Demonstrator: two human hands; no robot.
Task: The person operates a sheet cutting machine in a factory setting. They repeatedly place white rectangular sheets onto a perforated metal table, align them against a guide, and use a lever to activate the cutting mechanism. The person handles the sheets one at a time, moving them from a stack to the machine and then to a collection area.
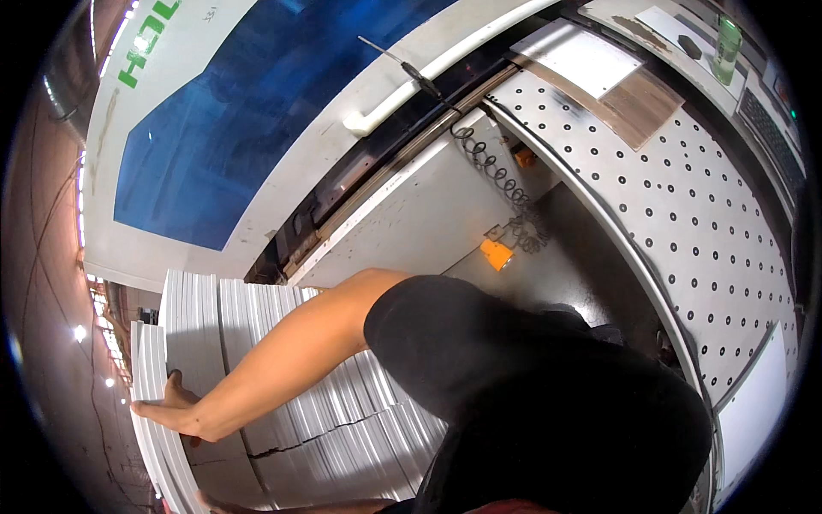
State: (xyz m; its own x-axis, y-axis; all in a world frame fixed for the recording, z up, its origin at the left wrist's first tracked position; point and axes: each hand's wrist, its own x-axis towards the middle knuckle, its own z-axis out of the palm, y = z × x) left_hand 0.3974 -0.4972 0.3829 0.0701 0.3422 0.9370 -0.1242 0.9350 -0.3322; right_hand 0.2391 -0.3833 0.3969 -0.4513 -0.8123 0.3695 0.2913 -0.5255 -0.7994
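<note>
My right hand [175, 413] reaches far left across a big stack of thin white panels [342, 411], seen edge-on. Its fingers are curled over the edge of the outermost bundle of panels [150, 360], with one finger in the gap behind it. My left hand [214, 504] shows only in part at the bottom edge, close to the same bundle; its fingers are mostly cut off, so its grip cannot be made out. A jagged dark gap runs across the stack.
A white machine with a blue window [257, 111] stands behind the stack. A screwdriver-like tool [402, 68] lies by its handle, with a coiled black cable [488, 163] below. At right is a dotted white table [685, 223] bearing sheets; beyond are a green bottle [726, 51] and a keyboard [766, 124].
</note>
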